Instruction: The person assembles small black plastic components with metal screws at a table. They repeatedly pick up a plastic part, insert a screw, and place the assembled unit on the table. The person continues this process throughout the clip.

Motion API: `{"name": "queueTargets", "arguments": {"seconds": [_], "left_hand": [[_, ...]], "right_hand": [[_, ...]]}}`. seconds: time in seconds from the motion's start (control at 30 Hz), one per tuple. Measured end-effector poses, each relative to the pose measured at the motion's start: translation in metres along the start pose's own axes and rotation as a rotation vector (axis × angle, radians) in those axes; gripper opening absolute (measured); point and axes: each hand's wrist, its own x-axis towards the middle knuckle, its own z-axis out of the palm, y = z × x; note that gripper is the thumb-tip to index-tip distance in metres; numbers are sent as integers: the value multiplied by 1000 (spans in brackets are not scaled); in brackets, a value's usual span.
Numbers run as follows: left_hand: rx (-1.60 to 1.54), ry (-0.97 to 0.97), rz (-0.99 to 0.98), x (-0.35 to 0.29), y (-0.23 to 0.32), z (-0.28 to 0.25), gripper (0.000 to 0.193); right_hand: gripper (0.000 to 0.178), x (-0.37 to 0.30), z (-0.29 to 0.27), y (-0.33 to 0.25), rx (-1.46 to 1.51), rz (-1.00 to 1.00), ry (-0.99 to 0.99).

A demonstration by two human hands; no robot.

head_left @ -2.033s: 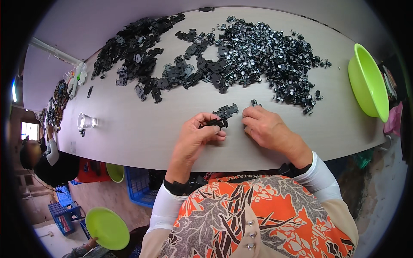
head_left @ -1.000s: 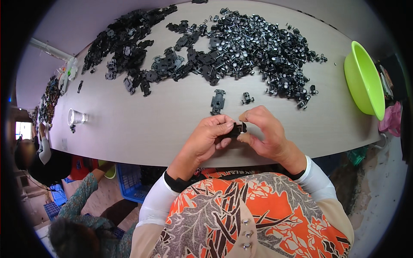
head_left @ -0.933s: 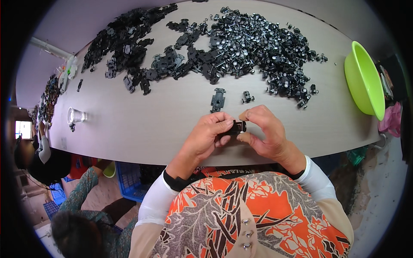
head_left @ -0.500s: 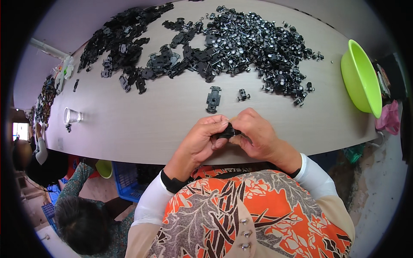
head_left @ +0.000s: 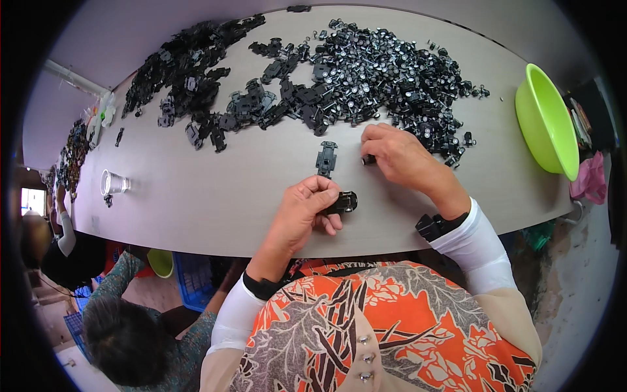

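Observation:
My left hand (head_left: 304,208) is closed around a black toy car chassis (head_left: 346,203), thumb on top, near the table's front edge. The covered end of that chassis is hidden by my fingers. My right hand (head_left: 398,155) reaches over the table, its fingertips pinching a small black wheel piece (head_left: 368,159), mostly hidden under them. Just beyond my left hand a dark grey chassis (head_left: 326,159) lies flat on its own. Past my right hand spreads a large heap of wheel pieces (head_left: 385,72), black with silvery wheels.
A pile of black chassis (head_left: 176,72) covers the back left of the table (head_left: 215,189). A clear plastic cup (head_left: 116,182) stands at the left, a green basin (head_left: 547,124) tilts at the right edge. At lower left another person (head_left: 130,340) is beside a blue crate (head_left: 192,281).
My hands have parted. The right has moved forward and right onto the wheel piece that lay alone; the left still holds the chassis, now more exposed.

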Motion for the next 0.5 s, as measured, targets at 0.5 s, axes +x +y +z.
{"name": "queueTargets", "arguments": {"seconds": [0.5], "left_hand": [[-202, -65, -61, 3, -5, -4, 35]], "right_hand": [[12, -25, -3, -44, 311, 28, 114]]}}
